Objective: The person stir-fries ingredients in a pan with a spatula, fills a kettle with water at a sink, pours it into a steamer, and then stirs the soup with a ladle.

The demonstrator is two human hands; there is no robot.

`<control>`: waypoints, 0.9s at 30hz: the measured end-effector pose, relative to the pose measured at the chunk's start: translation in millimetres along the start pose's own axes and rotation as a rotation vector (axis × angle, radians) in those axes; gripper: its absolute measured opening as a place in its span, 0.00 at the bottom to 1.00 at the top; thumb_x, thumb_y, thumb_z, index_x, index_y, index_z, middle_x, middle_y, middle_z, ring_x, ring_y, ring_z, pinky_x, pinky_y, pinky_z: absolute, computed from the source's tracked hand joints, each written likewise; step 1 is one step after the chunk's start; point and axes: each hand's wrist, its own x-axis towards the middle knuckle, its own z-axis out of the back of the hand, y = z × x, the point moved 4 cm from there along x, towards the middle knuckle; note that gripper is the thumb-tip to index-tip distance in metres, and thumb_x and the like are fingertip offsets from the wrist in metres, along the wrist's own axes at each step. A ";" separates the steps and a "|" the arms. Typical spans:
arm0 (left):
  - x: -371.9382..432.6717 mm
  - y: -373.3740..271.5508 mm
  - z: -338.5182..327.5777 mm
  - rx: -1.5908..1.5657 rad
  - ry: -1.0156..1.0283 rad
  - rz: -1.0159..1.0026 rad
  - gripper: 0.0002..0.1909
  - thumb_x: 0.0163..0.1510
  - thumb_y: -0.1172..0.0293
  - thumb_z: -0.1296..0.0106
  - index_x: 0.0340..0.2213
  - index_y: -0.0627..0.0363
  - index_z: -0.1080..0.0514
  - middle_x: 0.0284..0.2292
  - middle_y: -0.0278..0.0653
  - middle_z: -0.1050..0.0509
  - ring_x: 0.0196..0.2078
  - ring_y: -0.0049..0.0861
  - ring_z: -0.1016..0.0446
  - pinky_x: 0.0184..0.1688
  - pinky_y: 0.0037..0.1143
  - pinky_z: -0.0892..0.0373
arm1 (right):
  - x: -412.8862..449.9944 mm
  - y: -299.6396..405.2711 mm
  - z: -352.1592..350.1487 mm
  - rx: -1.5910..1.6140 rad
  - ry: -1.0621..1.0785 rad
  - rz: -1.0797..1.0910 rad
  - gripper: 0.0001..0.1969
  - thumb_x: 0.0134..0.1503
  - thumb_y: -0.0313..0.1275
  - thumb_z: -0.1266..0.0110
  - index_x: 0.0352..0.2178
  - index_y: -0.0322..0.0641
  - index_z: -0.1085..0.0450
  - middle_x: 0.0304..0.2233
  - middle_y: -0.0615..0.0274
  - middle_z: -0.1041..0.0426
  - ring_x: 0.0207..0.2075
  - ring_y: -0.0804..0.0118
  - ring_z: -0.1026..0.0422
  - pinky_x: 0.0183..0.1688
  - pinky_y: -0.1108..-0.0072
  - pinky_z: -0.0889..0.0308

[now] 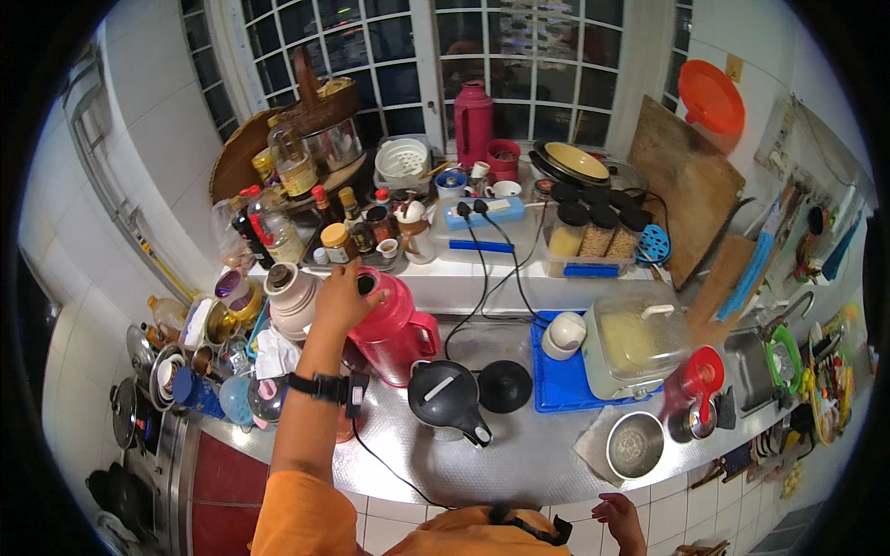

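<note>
My left hand (345, 299), with a black strap and small device at the wrist, is at the mouth of a red thermos flask (389, 326). Its thumb and fingers lie over the near left side of the rim; whether they grip it is hidden. The flask's mouth shows dark, and its handle faces right. A pale thermos flask with a brown stopper (293, 299) stands just left of the hand. Right of the red flask are a black-lidded electric kettle (445, 396) and a round black base (505, 386). Low at the right, my right hand (615, 516) holds nothing, fingers apart, beyond the counter's front edge.
On the steel counter (514, 462) are a metal bowl (635, 445), a blue tray (549, 396) with white cups and a lidded, steamy container (636, 340). Bottles and jars crowd the ledge behind. Dark cords cross from a power strip (487, 213). Several dishes stand at left; a sink (747, 372) is right.
</note>
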 end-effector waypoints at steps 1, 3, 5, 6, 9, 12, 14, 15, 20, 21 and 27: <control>7.1 3.4 -7.8 -0.010 0.100 0.025 0.32 0.37 0.53 0.42 0.41 0.60 0.35 0.37 0.50 0.32 0.39 0.40 0.31 0.39 0.31 0.34 | -3.1 -4.4 2.8 0.007 -0.012 0.002 0.10 0.54 0.25 0.59 0.38 0.33 0.37 0.24 0.57 0.28 0.26 0.68 0.28 0.28 0.81 0.33; 14.6 8.1 -19.0 -0.017 0.204 0.031 0.32 0.36 0.53 0.41 0.41 0.59 0.35 0.38 0.50 0.32 0.39 0.42 0.31 0.40 0.33 0.34 | -9.6 -20.0 9.9 -0.037 -0.055 -0.046 0.10 0.54 0.26 0.59 0.38 0.33 0.37 0.24 0.57 0.28 0.26 0.68 0.28 0.27 0.81 0.33; 13.5 10.4 -22.2 -0.104 0.169 -0.018 0.31 0.35 0.54 0.41 0.40 0.59 0.34 0.37 0.49 0.32 0.38 0.42 0.31 0.39 0.32 0.33 | -11.6 -29.2 15.6 0.027 -0.073 -0.070 0.10 0.54 0.26 0.58 0.38 0.34 0.37 0.24 0.57 0.28 0.25 0.67 0.28 0.27 0.80 0.32; 11.2 6.6 -18.6 -0.089 0.137 -0.035 0.29 0.36 0.55 0.41 0.39 0.60 0.33 0.36 0.48 0.32 0.37 0.42 0.31 0.38 0.32 0.33 | -13.4 -21.0 8.9 -0.015 -0.085 -0.080 0.10 0.52 0.26 0.55 0.36 0.33 0.36 0.23 0.58 0.28 0.26 0.69 0.28 0.27 0.81 0.33; 9.3 3.3 -20.1 -0.140 0.054 -0.114 0.27 0.37 0.56 0.41 0.38 0.60 0.32 0.35 0.48 0.32 0.37 0.42 0.30 0.38 0.33 0.33 | 10.0 -4.7 -16.5 -0.169 0.016 0.115 0.12 0.48 0.23 0.54 0.36 0.32 0.35 0.26 0.58 0.31 0.26 0.69 0.31 0.29 0.82 0.35; 6.1 10.8 -19.3 -0.144 0.083 -0.140 0.32 0.38 0.56 0.41 0.42 0.61 0.36 0.37 0.50 0.33 0.38 0.44 0.31 0.39 0.33 0.34 | 33.0 71.3 -91.4 -0.391 0.240 0.363 0.15 0.48 0.25 0.52 0.40 0.36 0.36 0.28 0.57 0.32 0.30 0.68 0.32 0.33 0.81 0.36; -0.6 16.3 -10.4 -0.124 0.093 -0.126 0.34 0.38 0.56 0.42 0.45 0.62 0.39 0.40 0.53 0.36 0.43 0.45 0.34 0.42 0.33 0.36 | 58.1 100.2 -147.7 -0.545 0.297 0.606 0.18 0.47 0.32 0.48 0.40 0.36 0.36 0.36 0.51 0.33 0.36 0.58 0.31 0.38 0.74 0.35; -4.2 17.2 -15.0 -0.136 0.100 -0.144 0.34 0.38 0.56 0.42 0.45 0.62 0.39 0.40 0.53 0.36 0.43 0.45 0.34 0.42 0.33 0.36 | 68.2 119.6 -170.4 -0.623 0.243 0.705 0.19 0.46 0.34 0.48 0.40 0.37 0.36 0.38 0.50 0.34 0.37 0.56 0.31 0.39 0.73 0.35; -67.4 39.5 -39.2 -0.492 -0.001 -0.028 0.21 0.45 0.69 0.46 0.41 0.62 0.36 0.38 0.45 0.35 0.37 0.36 0.34 0.42 0.27 0.37 | 121.1 138.1 -241.3 -0.614 0.349 0.476 0.21 0.40 0.38 0.44 0.34 0.36 0.33 0.32 0.49 0.31 0.33 0.56 0.30 0.36 0.72 0.36; -91.9 61.5 -55.3 -0.648 0.054 0.062 0.18 0.46 0.71 0.48 0.40 0.61 0.36 0.37 0.42 0.34 0.36 0.31 0.34 0.40 0.24 0.37 | 119.7 137.9 -253.6 -0.461 0.476 0.273 0.21 0.37 0.38 0.43 0.32 0.35 0.32 0.28 0.50 0.29 0.30 0.57 0.30 0.35 0.73 0.35; -187.7 16.8 -51.6 -0.919 0.161 0.182 0.11 0.50 0.74 0.53 0.38 0.59 0.34 0.38 0.36 0.34 0.39 0.22 0.35 0.41 0.21 0.38 | 105.4 137.3 -248.3 -0.285 0.235 0.285 0.17 0.35 0.34 0.45 0.28 0.35 0.32 0.21 0.54 0.29 0.24 0.62 0.30 0.30 0.75 0.36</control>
